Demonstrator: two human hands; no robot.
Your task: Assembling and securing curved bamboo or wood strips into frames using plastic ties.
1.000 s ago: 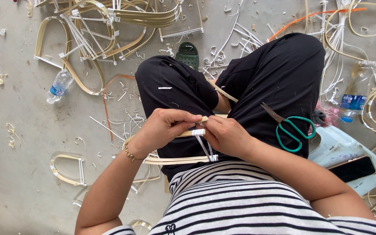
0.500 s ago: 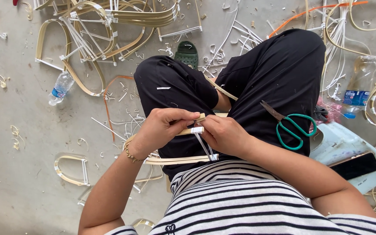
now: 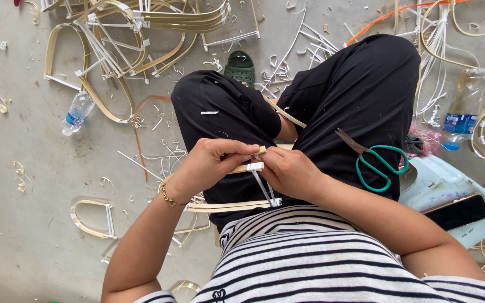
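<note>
Left hand [image 3: 211, 163]: fingers curled, thumb and fingertips pinched on a pale bamboo strip [image 3: 241, 168]. Right hand [image 3: 290, 171]: closed on the same strip from the other side, the two hands nearly touching, knuckle to knuckle, over the lap.

Strip's long axis runs roughly left to right across the person, slightly tilted. It lies between the hands; neither is clearly nearer. A white tie [image 3: 255, 166] wraps the strip just where the right fingertips meet it. Two white tails [image 3: 265, 189] hang from that point down and right toward a second strip [image 3: 225, 207], which lies flat across the lap below the hands, parallel to the first.

Outward: green-handled scissors [image 3: 374, 163] rest on the right thigh, blades pointing up-left toward the hands, handles away. Well clear of the right hand.

Packages and labels: clear bottle [image 3: 77, 113] on the floor [image 3: 18, 235] far left, lying tilted, blue label band at mid-body. A second clear bottle [image 3: 463, 109] far right, upright or leaning, blue label low on it; print too small to make out. Dark phone [image 3: 459, 211] lies on a pale blue stool [image 3: 439, 182] by the right elbow.

Bent bamboo frames [image 3: 136, 33] and white offcuts are strewn across the floor ahead.
</note>
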